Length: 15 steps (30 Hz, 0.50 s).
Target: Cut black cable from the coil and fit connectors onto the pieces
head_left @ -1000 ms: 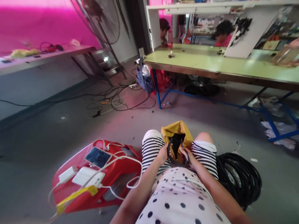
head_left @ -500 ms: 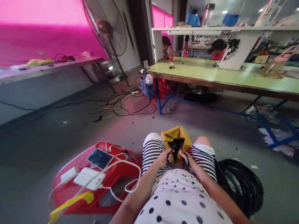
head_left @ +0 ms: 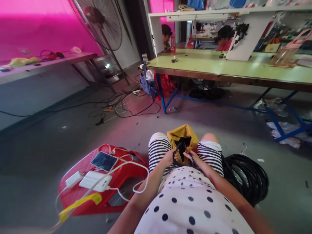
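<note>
Between my knees stands a yellow bag [head_left: 193, 135], its mouth open and dark pieces inside. My left hand [head_left: 170, 157] is closed on a thin black cord [head_left: 175, 155] at the bag's near left side. Opposite it, my right hand [head_left: 191, 156] is closed on scissors [head_left: 192, 160] with dark handles, whose blades point up and left over the bag's opening. The two hands are a short gap apart. Fine detail at the blade tips is too small to make out. A coil of black cord [head_left: 253, 177] lies on the floor to my right.
On my left, a red stool [head_left: 73, 203] carries a phone [head_left: 104, 161], a white power bank [head_left: 95, 181] and looping white cables. Ahead stands a green-topped table [head_left: 195, 61] with blue legs; two people sit beyond it. A large fan [head_left: 102, 26] and floor cables are further left.
My view has tilted down and shifted slightly, so the table and fan sit higher. The scissors' blades have swung left, closer to my left hand and the black cord.
</note>
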Each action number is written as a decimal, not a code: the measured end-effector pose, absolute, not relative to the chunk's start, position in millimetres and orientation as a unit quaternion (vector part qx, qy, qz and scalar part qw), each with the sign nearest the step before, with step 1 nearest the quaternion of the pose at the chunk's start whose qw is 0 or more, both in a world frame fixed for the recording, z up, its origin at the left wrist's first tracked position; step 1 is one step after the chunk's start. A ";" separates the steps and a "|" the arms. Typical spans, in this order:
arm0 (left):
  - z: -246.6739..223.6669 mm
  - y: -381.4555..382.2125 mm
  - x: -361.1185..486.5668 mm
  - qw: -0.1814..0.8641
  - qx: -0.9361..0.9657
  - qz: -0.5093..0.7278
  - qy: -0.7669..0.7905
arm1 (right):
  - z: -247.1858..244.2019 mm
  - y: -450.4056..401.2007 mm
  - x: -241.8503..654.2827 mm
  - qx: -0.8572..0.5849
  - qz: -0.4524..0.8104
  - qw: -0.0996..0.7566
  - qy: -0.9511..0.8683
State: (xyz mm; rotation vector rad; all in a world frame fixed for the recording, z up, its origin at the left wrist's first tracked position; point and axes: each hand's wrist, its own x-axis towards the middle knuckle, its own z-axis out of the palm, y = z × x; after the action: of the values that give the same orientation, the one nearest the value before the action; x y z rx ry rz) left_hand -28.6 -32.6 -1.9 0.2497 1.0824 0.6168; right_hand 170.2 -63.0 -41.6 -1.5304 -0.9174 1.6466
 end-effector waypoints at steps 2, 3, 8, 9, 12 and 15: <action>-1.7 -32.4 -28.7 0.802 0.118 0.283 0.512 | -44.1 -62.3 171.3 -0.591 0.626 0.333 -0.385; -1.8 -32.3 -28.8 0.800 0.118 0.282 0.516 | -45.7 -62.2 171.8 -0.594 0.625 0.323 -0.391; -2.7 -31.1 -27.8 0.789 0.123 0.281 0.532 | -52.6 -63.2 172.2 -0.602 0.631 0.304 -0.385; -2.8 -30.9 -27.5 0.788 0.124 0.280 0.534 | -52.7 -63.4 172.1 -0.601 0.631 0.306 -0.383; -3.3 -31.2 -27.6 0.789 0.134 0.279 0.530 | -49.7 -63.3 172.2 -0.598 0.630 0.317 -0.380; -4.8 -33.0 -28.3 0.791 0.163 0.285 0.516 | -43.7 -63.1 172.5 -0.591 0.629 0.336 -0.376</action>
State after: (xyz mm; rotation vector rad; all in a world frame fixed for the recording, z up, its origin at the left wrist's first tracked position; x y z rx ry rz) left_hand -28.3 -33.0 -4.8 0.3505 1.1103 0.6143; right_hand 172.5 -63.1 -43.7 -1.5418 -0.9795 1.6413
